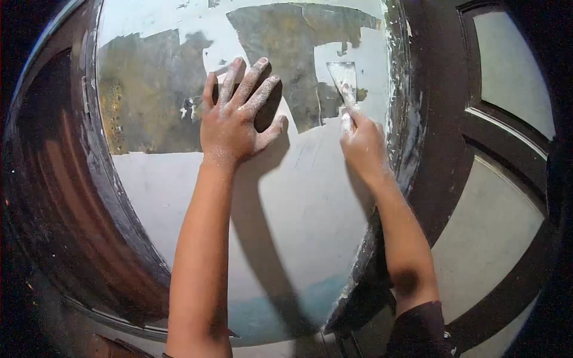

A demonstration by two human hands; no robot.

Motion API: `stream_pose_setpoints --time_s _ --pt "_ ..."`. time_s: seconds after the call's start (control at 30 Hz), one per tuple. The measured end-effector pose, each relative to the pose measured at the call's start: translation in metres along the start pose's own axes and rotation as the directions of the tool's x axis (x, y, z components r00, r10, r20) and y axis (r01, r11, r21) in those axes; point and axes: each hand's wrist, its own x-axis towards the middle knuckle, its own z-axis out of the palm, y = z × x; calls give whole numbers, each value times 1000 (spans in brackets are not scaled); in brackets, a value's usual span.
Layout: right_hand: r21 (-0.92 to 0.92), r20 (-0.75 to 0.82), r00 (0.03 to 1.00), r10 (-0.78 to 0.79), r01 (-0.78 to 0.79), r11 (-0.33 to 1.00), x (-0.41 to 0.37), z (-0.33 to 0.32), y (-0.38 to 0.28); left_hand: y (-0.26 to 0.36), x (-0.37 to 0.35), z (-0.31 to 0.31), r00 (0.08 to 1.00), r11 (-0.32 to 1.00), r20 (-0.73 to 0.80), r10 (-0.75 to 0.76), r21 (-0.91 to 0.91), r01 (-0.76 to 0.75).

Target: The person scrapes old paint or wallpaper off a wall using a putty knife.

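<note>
My left hand point(236, 122) lies against the wall panel point(304, 221) with its fingers spread, holding nothing. White dust coats its fingers. In my right hand point(364, 143) is a putty knife point(343, 80), gripped by the handle, its wide blade pointing up and lying against or close to a white patch on the wall. Around both hands the surface is part white coating and part bare grey-brown area point(149, 89) with ragged edges. Small white flecks sit just left of my left hand.
Dark wooden frames point(430, 119) with pale panels point(516, 71) stand to the right. A dark brown wooden panel point(59, 179) is at the left. The strip point(403, 137) along the wall's right edge is chipped and smeared white. A bluish band point(274, 301) crosses the lower wall.
</note>
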Motion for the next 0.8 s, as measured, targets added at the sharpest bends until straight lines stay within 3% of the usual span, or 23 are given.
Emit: stream_pose_setpoints --time_s 0.03,0.13,0.2,0.3,0.4,0.43,0.6,0.67,0.8 --pt "124 -75 997 9 1 992 16 0 2 0 1 0 1000 1000 -6 -3 1 3" --pt "95 -163 982 -92 108 990 30 -3 9 2 0 -3 998 1000 56 -29 12 28" --pt "76 6 996 90 -91 993 1 -7 8 1 1 -2 999 1000 38 -15 6 15" --pt "53 -47 998 34 -31 998 -16 -4 22 1 2 -3 998 1000 49 -27 -6 28" --pt "141 -140 990 0 20 990 28 -9 21 1 1 -2 1000 1000 7 -2 3 2" --pt "88 -155 986 -64 78 993 36 -13 23 0 1 -2 1000 1000 31 -4 10 4" --pt "84 -52 997 49 -45 995 3 -9 22 -1 0 -2 998 999 56 -2 40 0" --pt "75 -118 992 -39 48 996 6 -15 23 0 0 -2 997 999 72 -12 44 8" --pt "62 -170 985 -42 53 997 48 -27 11 -1 1 0 998 999 63 -3 46 0"
